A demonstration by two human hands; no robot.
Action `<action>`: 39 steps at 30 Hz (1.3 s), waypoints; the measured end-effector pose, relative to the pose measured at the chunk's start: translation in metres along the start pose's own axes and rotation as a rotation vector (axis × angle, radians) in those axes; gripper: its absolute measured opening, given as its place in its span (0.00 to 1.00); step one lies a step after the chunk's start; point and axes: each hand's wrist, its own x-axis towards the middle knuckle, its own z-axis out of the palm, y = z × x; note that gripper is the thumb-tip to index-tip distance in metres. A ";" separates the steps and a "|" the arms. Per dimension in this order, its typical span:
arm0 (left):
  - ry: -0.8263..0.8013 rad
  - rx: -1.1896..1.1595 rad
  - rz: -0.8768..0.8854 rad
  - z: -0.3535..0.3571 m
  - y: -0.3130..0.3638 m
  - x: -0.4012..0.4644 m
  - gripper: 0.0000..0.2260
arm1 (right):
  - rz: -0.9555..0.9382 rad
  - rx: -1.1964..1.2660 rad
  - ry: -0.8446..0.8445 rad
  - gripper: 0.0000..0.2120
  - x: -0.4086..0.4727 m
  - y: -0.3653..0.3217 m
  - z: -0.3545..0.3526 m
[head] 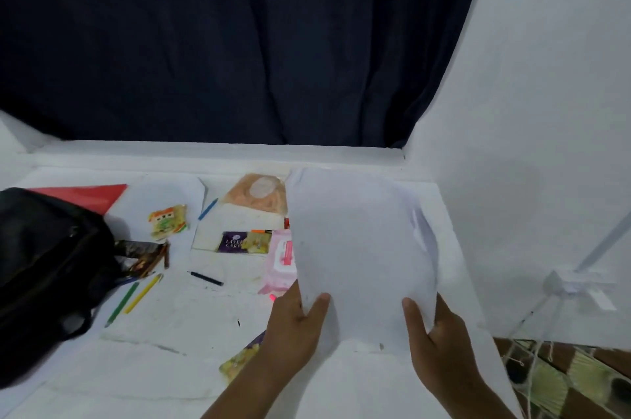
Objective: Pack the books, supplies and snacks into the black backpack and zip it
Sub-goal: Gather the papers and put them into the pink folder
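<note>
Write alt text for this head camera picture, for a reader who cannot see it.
Both hands, left and right, hold up a sheaf of white papers over a white table. A black backpack sits at the left; coloured pencils, snack packets and a pink wipes pack lie scattered between.

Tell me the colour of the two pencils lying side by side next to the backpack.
One green pencil, one yellow pencil; head view.

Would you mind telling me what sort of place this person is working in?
Probably a corner of a home room: a white surface set against a white wall, a dark curtain behind, and a patterned floor at lower right. Pencils, snacks and a black backpack lie about.
</note>
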 end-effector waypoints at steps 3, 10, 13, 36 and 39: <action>0.046 -0.036 -0.003 -0.022 0.005 0.006 0.16 | -0.034 0.009 -0.010 0.22 0.009 -0.019 0.010; 0.129 0.006 -0.040 -0.099 -0.004 0.020 0.19 | -0.037 0.145 -0.116 0.11 0.022 -0.080 0.071; 0.130 0.004 -0.065 -0.136 -0.014 0.029 0.19 | -0.031 0.157 -0.163 0.19 0.027 -0.092 0.102; -0.029 0.673 -0.299 -0.401 -0.101 0.295 0.23 | 0.292 0.091 0.065 0.11 0.063 -0.172 0.293; -0.192 1.103 -0.450 -0.407 -0.121 0.321 0.36 | 0.295 0.070 0.110 0.10 0.064 -0.175 0.298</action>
